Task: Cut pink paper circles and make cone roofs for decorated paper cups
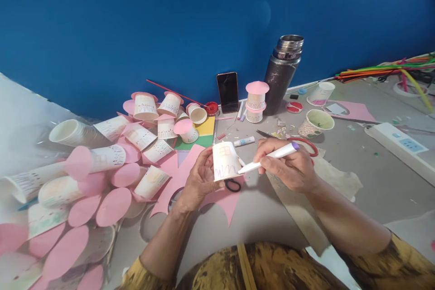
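Observation:
My left hand (200, 176) holds a white paper cup (224, 158) upside down over the table, fingers and thumb around its side. The cup carries an orange drawn window and a purple zigzag line low on its wall. In my right hand (288, 165) is a white marker (268, 157) with a purple end, its tip touching or very near the cup's lower right edge. Just below the cup, black scissor handles (233, 185) lie on cut pink paper (220, 201). Red-handled scissors (307, 145) lie behind my right hand.
Many decorated cups with pink discs (112, 158) pile up on the left. At the back stand a phone (228, 92), a stacked cup piece (255, 102) and a dark flask (283, 74). To the right are a patterned cup (316, 123), a power strip (404, 147) and coloured pipe cleaners (384, 70).

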`<act>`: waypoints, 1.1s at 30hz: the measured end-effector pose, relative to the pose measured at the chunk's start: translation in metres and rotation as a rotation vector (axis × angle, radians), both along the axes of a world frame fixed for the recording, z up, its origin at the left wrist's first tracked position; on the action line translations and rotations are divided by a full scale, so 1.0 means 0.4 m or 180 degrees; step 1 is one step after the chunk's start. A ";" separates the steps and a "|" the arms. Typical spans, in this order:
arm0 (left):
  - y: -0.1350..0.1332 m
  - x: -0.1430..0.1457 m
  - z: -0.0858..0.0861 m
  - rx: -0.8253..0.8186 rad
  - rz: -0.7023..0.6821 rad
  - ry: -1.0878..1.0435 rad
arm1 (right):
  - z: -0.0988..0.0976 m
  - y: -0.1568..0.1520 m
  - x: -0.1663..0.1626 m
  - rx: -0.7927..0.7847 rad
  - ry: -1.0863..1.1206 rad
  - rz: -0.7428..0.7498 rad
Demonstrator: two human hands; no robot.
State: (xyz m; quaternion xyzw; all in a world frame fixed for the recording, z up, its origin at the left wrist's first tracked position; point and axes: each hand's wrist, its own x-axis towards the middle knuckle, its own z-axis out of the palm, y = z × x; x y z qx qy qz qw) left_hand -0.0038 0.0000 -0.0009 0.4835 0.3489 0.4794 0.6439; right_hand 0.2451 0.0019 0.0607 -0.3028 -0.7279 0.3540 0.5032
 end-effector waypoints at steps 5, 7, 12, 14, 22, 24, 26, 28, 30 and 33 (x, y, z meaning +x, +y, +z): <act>0.000 -0.001 0.005 -0.0011 -0.0032 0.0028 | -0.003 -0.002 -0.001 0.0090 0.0253 -0.0450; -0.001 -0.001 0.010 -0.0043 -0.0063 -0.0006 | -0.004 -0.002 -0.003 0.0095 0.0259 -0.0455; -0.002 0.001 0.010 -0.0053 -0.0043 -0.0056 | -0.007 -0.002 -0.002 0.0068 0.0050 -0.0225; -0.001 0.000 0.007 -0.0048 -0.0014 -0.0071 | -0.006 -0.003 -0.001 -0.0004 0.0039 -0.0130; 0.002 0.003 0.013 -0.0020 -0.0124 -0.0134 | -0.007 -0.003 -0.003 0.0085 0.0209 -0.0290; 0.001 0.005 0.016 0.0013 -0.0121 -0.0168 | -0.009 -0.003 -0.004 0.0079 0.0173 -0.0257; 0.001 0.006 0.015 0.0043 -0.0107 -0.0181 | -0.009 -0.004 -0.004 0.0060 0.0110 -0.0247; 0.001 0.005 0.013 0.0039 -0.0104 -0.0196 | -0.008 -0.005 -0.004 0.0069 0.0041 -0.0235; 0.001 0.004 0.009 0.0035 -0.0105 -0.0214 | -0.008 -0.005 -0.004 0.0071 -0.0008 -0.0166; 0.003 0.004 0.006 0.0092 -0.0075 -0.0222 | -0.009 -0.004 -0.003 0.0037 0.0063 -0.0137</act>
